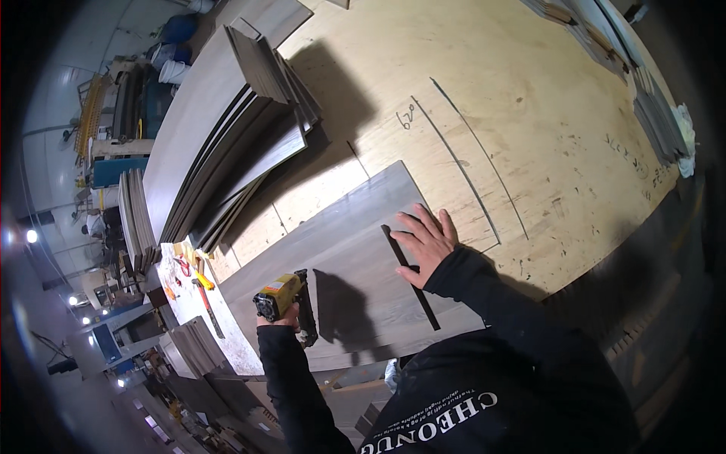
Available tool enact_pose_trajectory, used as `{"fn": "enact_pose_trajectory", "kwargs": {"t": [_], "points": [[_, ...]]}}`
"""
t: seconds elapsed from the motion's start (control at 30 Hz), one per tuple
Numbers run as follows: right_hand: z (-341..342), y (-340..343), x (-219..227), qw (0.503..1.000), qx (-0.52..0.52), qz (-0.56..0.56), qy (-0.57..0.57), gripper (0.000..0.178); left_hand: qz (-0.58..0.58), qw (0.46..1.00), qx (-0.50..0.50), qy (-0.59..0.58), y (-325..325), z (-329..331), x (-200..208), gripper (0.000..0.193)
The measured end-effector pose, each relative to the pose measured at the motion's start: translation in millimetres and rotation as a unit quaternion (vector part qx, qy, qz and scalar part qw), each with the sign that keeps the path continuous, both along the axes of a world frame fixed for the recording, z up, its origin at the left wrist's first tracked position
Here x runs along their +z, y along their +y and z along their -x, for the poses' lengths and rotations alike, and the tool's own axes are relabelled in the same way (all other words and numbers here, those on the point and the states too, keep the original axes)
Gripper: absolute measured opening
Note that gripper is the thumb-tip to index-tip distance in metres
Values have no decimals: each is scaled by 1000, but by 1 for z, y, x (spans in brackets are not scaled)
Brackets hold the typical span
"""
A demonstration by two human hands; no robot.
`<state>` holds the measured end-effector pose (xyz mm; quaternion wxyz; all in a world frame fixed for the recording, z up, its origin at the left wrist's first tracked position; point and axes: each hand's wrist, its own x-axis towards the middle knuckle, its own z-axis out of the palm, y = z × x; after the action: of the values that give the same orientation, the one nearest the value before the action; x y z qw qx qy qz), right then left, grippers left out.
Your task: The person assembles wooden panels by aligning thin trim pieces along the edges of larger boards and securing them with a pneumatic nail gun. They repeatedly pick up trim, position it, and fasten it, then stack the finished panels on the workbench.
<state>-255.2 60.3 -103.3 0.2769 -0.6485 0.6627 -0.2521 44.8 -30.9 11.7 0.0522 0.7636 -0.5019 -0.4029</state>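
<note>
A grey wood-grain board [355,227] lies flat on the pale plywood worktop [363,68]. My left hand [286,318] grips a yellow and black nail gun [280,297], held over the left part of the board. The gun casts a dark shadow on the grain. Farther right, a thin black strip [426,306] runs across the board, roughly from its front edge toward the middle. My right hand [428,246] has its fingers spread, with the thumb and fingertips at the strip's upper part and the palm close to the board's right edge.
A tall stack of grey panels [219,129] leans at the far left of the worktop. Pencil lines [461,163] mark the plywood to the right. On the left edge lie a hammer [208,306] and a yellow-handled tool [203,281]. More panels [658,113] stand at the far right.
</note>
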Motion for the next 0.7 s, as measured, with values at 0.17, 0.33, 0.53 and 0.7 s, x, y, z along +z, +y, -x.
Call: {"fn": "enact_pose_trajectory", "kwargs": {"t": [0.17, 0.33, 0.53, 0.7], "points": [[-4, 1, -1, 999, -11, 30, 23, 53, -32, 999, -6, 11, -6, -8, -17, 22], [-5, 1, -3, 998, -20, 49, 33, 54, -42, 998, -25, 39, -10, -4, -19, 21], [-6, 1, -4, 997, -27, 63, 41, 52, -116, 983, -105, -96, -23, 3, -17, 20], [-8, 3, -4, 996, -33, 64, 47, 52, -99, 978, -150, -105, -26, 1, -23, 25]]}}
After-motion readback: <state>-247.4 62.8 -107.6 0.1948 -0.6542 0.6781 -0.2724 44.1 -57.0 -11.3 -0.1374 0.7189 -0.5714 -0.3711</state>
